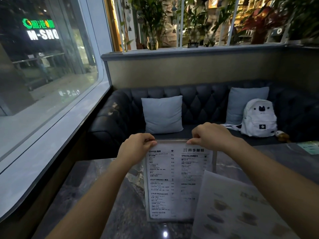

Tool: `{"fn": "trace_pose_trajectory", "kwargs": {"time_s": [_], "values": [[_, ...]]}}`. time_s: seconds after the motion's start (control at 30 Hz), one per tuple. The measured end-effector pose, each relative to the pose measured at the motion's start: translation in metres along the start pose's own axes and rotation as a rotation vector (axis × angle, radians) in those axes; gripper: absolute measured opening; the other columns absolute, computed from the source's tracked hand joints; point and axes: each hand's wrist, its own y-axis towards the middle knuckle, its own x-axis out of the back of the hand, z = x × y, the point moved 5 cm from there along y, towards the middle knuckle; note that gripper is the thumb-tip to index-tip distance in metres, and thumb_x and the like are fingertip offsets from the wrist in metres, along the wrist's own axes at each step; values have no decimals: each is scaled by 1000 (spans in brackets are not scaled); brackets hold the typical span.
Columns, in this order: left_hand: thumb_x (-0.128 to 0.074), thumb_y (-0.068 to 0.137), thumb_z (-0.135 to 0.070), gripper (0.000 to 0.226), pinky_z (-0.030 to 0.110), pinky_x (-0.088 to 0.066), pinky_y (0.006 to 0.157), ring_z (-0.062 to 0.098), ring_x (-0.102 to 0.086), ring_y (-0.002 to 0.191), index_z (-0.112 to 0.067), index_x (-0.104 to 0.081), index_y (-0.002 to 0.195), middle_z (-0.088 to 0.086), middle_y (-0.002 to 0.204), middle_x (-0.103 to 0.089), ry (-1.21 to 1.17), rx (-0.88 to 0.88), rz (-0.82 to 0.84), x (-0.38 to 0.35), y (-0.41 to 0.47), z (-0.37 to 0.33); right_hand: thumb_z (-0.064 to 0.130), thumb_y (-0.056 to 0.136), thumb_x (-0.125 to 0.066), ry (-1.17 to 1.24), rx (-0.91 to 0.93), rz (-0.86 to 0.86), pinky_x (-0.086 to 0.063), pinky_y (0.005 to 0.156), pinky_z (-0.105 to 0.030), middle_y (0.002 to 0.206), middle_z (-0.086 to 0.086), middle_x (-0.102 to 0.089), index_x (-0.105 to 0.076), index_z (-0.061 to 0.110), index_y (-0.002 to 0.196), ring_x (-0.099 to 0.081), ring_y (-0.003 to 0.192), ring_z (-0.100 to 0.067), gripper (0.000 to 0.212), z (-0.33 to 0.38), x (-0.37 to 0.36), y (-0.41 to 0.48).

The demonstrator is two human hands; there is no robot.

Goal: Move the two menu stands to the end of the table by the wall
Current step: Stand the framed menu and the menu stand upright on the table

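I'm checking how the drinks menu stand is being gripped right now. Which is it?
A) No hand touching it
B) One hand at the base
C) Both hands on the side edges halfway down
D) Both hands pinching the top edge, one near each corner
D: the left hand and right hand each pinch the top edge of the menu stand, one near each upper corner.

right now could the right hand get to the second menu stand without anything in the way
Probably yes. The second menu stand stands just below and right of the right hand, with nothing between them, but that hand is pinching the top edge of the first menu stand and must let go.
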Motion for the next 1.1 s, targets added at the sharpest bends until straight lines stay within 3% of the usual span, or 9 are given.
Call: {"fn": "trace_pose_trajectory", "kwargs": {"time_s": [0.13, 0.23, 0.37, 0.47, 0.53, 0.7, 0.77, 0.97, 1.1], "values": [[-58, 84, -38, 40, 36, -46, 92, 20, -56, 106, -24, -54, 121, 3, 119, -60, 14, -41, 91, -2, -5, -4, 47, 84, -51, -3, 35, -35, -32, 50, -28, 82, 0, -61, -58, 20, 78, -54, 70, -17, 28, -3, 6, -7], [-57, 84, -40, 48, 35, -43, 95, 22, -52, 113, -24, -47, 129, 5, 128, -51, 48, -97, -27, 5, -12, -15, 45, 83, -53, 59, 51, -86, -31, 52, -27, 86, 3, -55, -57, 19, 87, -52, 75, -16, 27, -5, 19, -17], [-56, 86, -39, 45, 31, -42, 90, 19, -52, 111, -20, -50, 126, 4, 124, -55, 18, -227, -204, 17, -26, -45, 46, 82, -54, 156, 31, -145, -47, 65, -35, 93, 5, -60, -59, 25, 96, -55, 81, -15, 26, -14, 40, -46], [-55, 86, -40, 38, 29, -45, 87, 14, -56, 104, -19, -56, 118, 0, 114, -61, -63, -288, -165, 16, -35, -67, 48, 81, -55, 237, -4, -120, -53, 75, -40, 94, 6, -64, -59, 28, 100, -58, 83, -12, 28, -24, 52, -77], [-56, 86, -39, 33, 26, -46, 86, 10, -58, 100, -19, -60, 112, -3, 107, -64, -137, -341, -89, 9, -42, -82, 48, 80, -56, 289, -31, -133, -53, 75, -36, 91, 7, -64, -60, 27, 100, -58, 81, -9, 29, -31, 58, -100], [-56, 84, -43, 31, 2, -39, 70, -3, -53, 92, -25, -61, 109, -12, 100, -60, -200, -446, 98, -20, -59, -114, 47, 78, -58, 335, -86, -131, -49, 66, -23, 82, 16, -60, -62, 28, 102, -58, 77, -1, 30, -45, 57, -154], [-56, 84, -42, 30, 4, -38, 71, 0, -55, 94, -25, -62, 109, -9, 102, -63, -213, -473, 136, -30, -64, -122, 48, 78, -57, 339, -108, -113, -42, 59, -16, 79, 20, -58, -61, 31, 100, -56, 73, 2, 27, -52, 53, -173], [-57, 85, -39, 31, 25, -45, 84, 9, -57, 96, -21, -61, 110, -1, 106, -65, -228, -468, 222, -54, -73, -133, 43, 74, -65, 372, -193, -129, -43, 60, -10, 81, 18, -61, -62, 29, 99, -57, 73, 8, 29, -70, 39, -223], [-62, 82, -35, 27, 12, -44, 74, -5, -56, 85, -23, -63, 106, -7, 94, -64, -312, -429, 218, -56, -72, -130, 28, 73, -72, 412, -238, -219, -39, 62, -2, 82, 14, -63, -66, 23, 94, -53, 70, 16, 22, -78, 26, -248]]}}
